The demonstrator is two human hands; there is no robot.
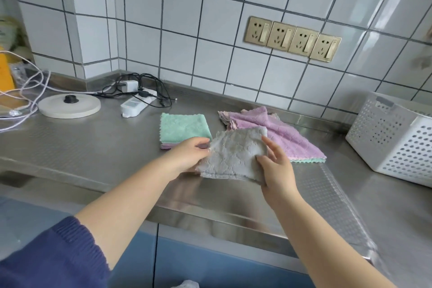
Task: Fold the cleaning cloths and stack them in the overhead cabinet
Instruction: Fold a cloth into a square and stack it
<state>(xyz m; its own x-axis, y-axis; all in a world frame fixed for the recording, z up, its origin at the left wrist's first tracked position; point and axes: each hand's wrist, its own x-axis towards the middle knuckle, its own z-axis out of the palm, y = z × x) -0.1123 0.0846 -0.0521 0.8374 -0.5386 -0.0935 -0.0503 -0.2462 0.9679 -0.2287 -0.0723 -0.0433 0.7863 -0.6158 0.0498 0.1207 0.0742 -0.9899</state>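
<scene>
Grey cloth: we hold the grey cloth (233, 154) just above the steel counter (93, 147), between the folded pile on one side and the loose heap on the other; it looks partly folded, with doubled edges along its near side.
Left hand: our left hand (187, 154) pinches the cloth's left edge, thumb on top and fingers curled under.
Right hand: our right hand (275, 166) grips the right edge, index finger stretched along the top, the rest curled round the fabric.
Folded pile: a green cloth (183, 127) tops the neat stack, with a lilac layer showing beneath (we cannot count the layers).
Unfolded heap: the purple cloths (268, 131) lie rumpled beside the white basket (392, 138), a green edge peeking out below.
Cabinet: out of view overhead, so stacking there remains undone.
Risk, fold: the plush fabric is limp, so we judge the corners could slide out of line if either pinch loosens.
Risk, pile: setting the cloth down off-centre could skew the stack, and it might topple when lifted.
Risk, counter: the cables (145, 91) and power strip (138, 105) sit near the pile and could snag a dragged cloth.
</scene>
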